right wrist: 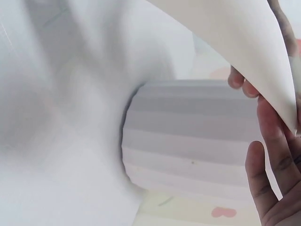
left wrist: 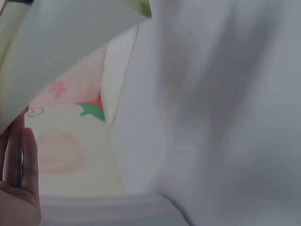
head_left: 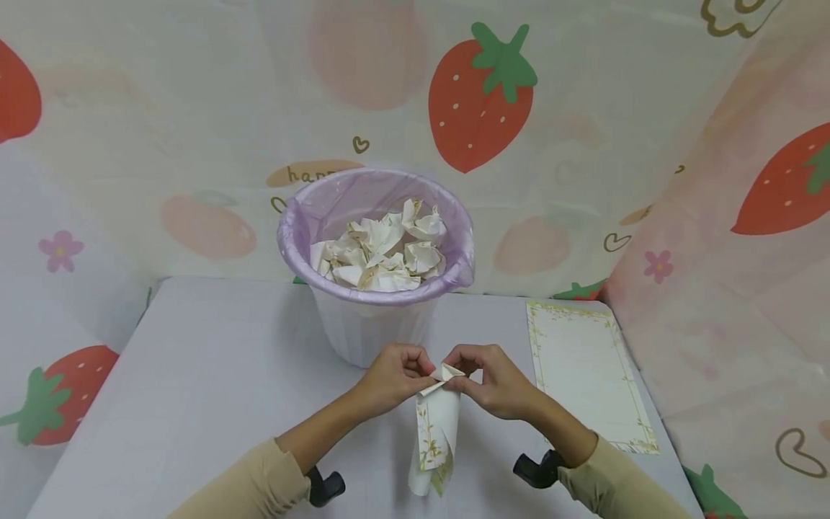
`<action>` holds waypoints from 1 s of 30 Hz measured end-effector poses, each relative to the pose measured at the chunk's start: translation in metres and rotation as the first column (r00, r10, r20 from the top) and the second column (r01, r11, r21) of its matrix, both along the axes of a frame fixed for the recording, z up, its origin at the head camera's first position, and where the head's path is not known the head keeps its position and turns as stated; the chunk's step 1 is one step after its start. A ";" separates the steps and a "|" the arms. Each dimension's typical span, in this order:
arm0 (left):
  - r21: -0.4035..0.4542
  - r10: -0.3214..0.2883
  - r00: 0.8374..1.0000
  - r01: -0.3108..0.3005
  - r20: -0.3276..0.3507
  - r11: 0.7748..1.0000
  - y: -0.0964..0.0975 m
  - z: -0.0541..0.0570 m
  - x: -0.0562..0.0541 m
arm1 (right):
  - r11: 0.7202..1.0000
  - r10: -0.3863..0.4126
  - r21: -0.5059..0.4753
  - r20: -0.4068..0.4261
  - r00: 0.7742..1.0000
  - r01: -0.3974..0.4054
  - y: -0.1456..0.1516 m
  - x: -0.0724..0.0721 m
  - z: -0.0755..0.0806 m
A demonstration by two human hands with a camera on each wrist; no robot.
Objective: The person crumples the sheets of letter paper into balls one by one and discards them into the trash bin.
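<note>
The tabletop [head_left: 214, 404] runs back to a pale backdrop [head_left: 194, 108] printed with strawberries, hearts and flowers. The left stretch of the table, from the bin [head_left: 376, 331] out to the left edge, gives the widest span of surface. On the right the room is narrower: a flat sheet of paper [head_left: 590, 375] with a gold floral border lies there, its outer side near the table's right edge. The bin stands upright toward the back edge, with a purple liner [head_left: 295, 249] folded over its rim and crumpled papers [head_left: 385, 249] heaped inside.

In front of the bin, centred between the two forearms, a loosely rolled sheet [head_left: 439, 425] hangs from both hands, its patterned border showing on the outside and its lower end pointing toward the person. Whether that end touches the table cannot be told.

The left hand [head_left: 393, 380] pinches the upper left side of the roll between thumb and curled fingers. The right hand [head_left: 498, 380] pinches the upper right side in the same way, thumb below. The hands are near each other but apart, the folded top of the paper bridging the gap. In both wrist views, a broad curve of paper partly hides the fingers.
</note>
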State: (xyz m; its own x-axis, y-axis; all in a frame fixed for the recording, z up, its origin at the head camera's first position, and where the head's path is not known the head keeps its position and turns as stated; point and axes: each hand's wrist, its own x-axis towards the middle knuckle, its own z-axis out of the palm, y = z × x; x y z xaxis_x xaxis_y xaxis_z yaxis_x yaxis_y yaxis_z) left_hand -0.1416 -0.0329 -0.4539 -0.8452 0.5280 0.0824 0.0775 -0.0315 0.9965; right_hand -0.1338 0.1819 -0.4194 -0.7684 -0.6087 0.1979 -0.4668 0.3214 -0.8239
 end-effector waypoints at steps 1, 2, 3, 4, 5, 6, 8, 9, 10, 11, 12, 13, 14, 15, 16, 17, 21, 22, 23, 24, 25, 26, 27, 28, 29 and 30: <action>-0.007 -0.017 1.000 0.017 0.005 1.000 -0.002 0.001 -0.001 | 1.000 -0.005 0.006 -0.006 1.000 0.005 0.001 0.000 0.001; -0.014 -0.036 0.999 0.036 0.010 0.999 -0.003 0.002 -0.002 | 1.000 -0.008 0.011 -0.012 1.000 0.008 0.002 -0.001 0.001; -0.020 -0.056 0.998 0.056 0.020 0.998 -0.005 0.003 -0.003 | 1.000 -0.010 0.015 -0.016 1.000 0.010 0.004 -0.003 -0.002; -0.024 -0.075 0.997 0.076 0.031 0.997 -0.006 0.003 -0.004 | 1.000 -0.009 0.016 -0.028 1.000 0.010 0.005 -0.003 -0.002; -0.027 -0.093 0.995 0.094 0.039 0.995 -0.007 0.004 -0.005 | 1.000 -0.007 0.016 -0.043 0.999 0.008 0.006 -0.004 -0.002; -0.030 -0.108 0.993 0.109 0.042 0.994 -0.008 0.005 -0.006 | 1.000 -0.006 0.019 -0.055 0.998 0.007 0.007 -0.005 -0.002; -0.035 -0.124 0.992 0.125 0.030 0.991 -0.008 0.007 -0.006 | 1.000 0.004 0.019 -0.086 0.996 -0.002 0.007 -0.006 -0.002; -0.041 -0.127 0.992 0.128 0.018 0.991 -0.008 0.007 -0.007 | 1.000 0.008 0.019 -0.101 0.995 -0.006 0.007 -0.006 -0.003; -0.047 -0.127 0.992 0.127 0.005 0.991 -0.007 0.008 -0.007 | 1.000 0.011 0.020 -0.118 0.993 -0.009 0.007 -0.007 -0.003; -0.052 -0.123 0.992 0.123 -0.010 0.991 -0.006 0.008 -0.007 | 1.000 0.012 0.021 -0.133 0.991 -0.009 0.006 -0.007 -0.003; -0.054 -0.115 0.993 0.114 -0.023 0.992 -0.006 0.009 -0.007 | 1.000 0.010 0.022 -0.150 0.989 -0.007 0.005 -0.007 -0.003; -0.056 -0.103 0.994 0.101 -0.033 0.993 -0.005 0.010 -0.007 | 1.000 0.008 0.021 -0.165 0.986 -0.004 0.004 -0.007 -0.003; -0.058 -0.090 0.995 0.087 -0.043 0.995 -0.004 0.010 -0.006 | 1.000 0.006 0.019 -0.179 0.984 -0.003 0.003 -0.008 -0.003; -0.057 -0.076 0.996 0.073 -0.050 0.996 -0.004 0.010 -0.006 | 1.000 0.004 0.016 -0.197 0.980 -0.001 0.002 -0.007 -0.003; -0.055 -0.062 0.996 0.058 -0.060 0.997 -0.003 0.010 -0.006 | 1.000 0.002 0.014 -0.212 0.977 0.001 0.001 -0.007 -0.002; -0.054 -0.049 0.996 0.045 -0.073 0.998 -0.003 0.010 -0.006 | 1.000 0.001 0.011 -0.226 0.974 0.001 -0.001 -0.007 -0.003; -0.059 -0.009 0.992 0.002 -0.126 0.998 -0.002 0.008 -0.005 | 1.000 0.005 -0.012 -0.255 0.967 -0.009 -0.004 -0.006 -0.004; -0.063 -0.001 0.990 -0.007 -0.139 0.998 -0.002 0.007 -0.005 | 1.000 0.007 -0.018 -0.252 0.968 -0.012 -0.004 -0.006 -0.004; -0.066 0.006 0.989 -0.016 -0.151 0.998 -0.002 0.007 -0.005 | 1.000 0.006 -0.022 -0.243 0.970 -0.011 -0.004 -0.006 -0.004; -0.069 0.014 0.987 -0.026 -0.160 0.997 -0.002 0.007 -0.006 | 1.000 0.001 -0.026 -0.230 0.973 -0.007 -0.004 -0.007 -0.004; -0.069 0.024 0.985 -0.036 -0.171 0.997 -0.002 0.007 -0.006 | 1.000 -0.004 -0.027 -0.214 0.977 -0.002 -0.003 -0.007 -0.004; -0.068 0.033 0.983 -0.046 -0.182 0.997 -0.002 0.007 -0.006 | 1.000 -0.010 -0.025 -0.193 0.981 0.006 -0.003 -0.008 -0.004; -0.067 0.042 0.981 -0.056 -0.191 0.996 -0.002 0.008 -0.006 | 1.000 -0.017 -0.020 -0.164 0.986 0.014 -0.002 -0.009 -0.004; -0.066 0.052 0.978 -0.066 -0.203 0.996 -0.002 0.009 -0.005 | 1.000 -0.023 -0.015 -0.132 0.991 0.021 -0.001 -0.010 -0.004; -0.066 0.063 0.974 -0.079 -0.215 0.995 -0.002 0.010 -0.005 | 1.000 -0.031 -0.007 -0.101 0.994 0.030 0.000 -0.010 -0.005; -0.064 0.074 0.972 -0.091 -0.223 0.994 -0.002 0.012 -0.005 | 0.999 -0.036 0.004 -0.072 0.997 0.036 0.001 -0.011 -0.006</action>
State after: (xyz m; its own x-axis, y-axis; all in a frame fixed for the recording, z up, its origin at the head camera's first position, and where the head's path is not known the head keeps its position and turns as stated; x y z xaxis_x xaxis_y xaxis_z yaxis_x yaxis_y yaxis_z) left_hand -0.1462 -0.0352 -0.4416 -0.8515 0.4686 0.2353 0.2945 0.0561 0.9540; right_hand -0.1447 0.1831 -0.4252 -0.7736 -0.5820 0.2507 -0.5131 0.3431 -0.7868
